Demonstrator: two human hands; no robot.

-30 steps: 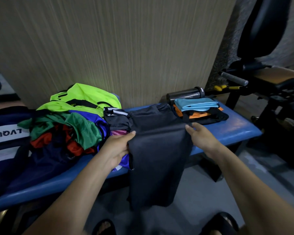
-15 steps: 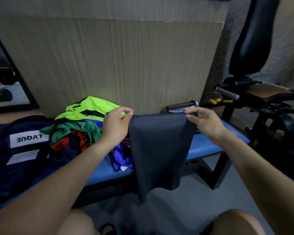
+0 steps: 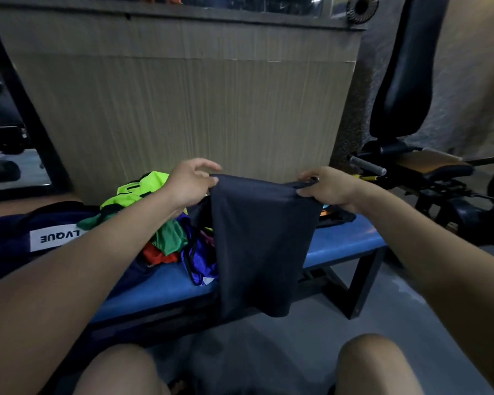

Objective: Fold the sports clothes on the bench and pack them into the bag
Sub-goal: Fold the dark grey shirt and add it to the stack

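Observation:
A dark navy garment (image 3: 260, 246) hangs in front of the blue bench (image 3: 342, 240), held up by its top edge. My left hand (image 3: 190, 185) pinches the garment's upper left corner, and my right hand (image 3: 330, 188) pinches the upper right corner. A heap of unfolded clothes (image 3: 160, 232) in neon yellow, green, red and purple lies on the bench to the left. The dark blue bag (image 3: 17, 240) with a white label sits at the bench's far left. A small folded stack (image 3: 337, 218) peeks out behind the garment on the right.
A wood-grain wall panel (image 3: 200, 109) stands behind the bench. A black gym machine with padded seat (image 3: 402, 72) and handles is at the right. My knees (image 3: 374, 363) are at the bottom, above grey floor.
Both hands have lifted the dark garment off the bench and now hold it higher, stretched between them. The view has tilted upward.

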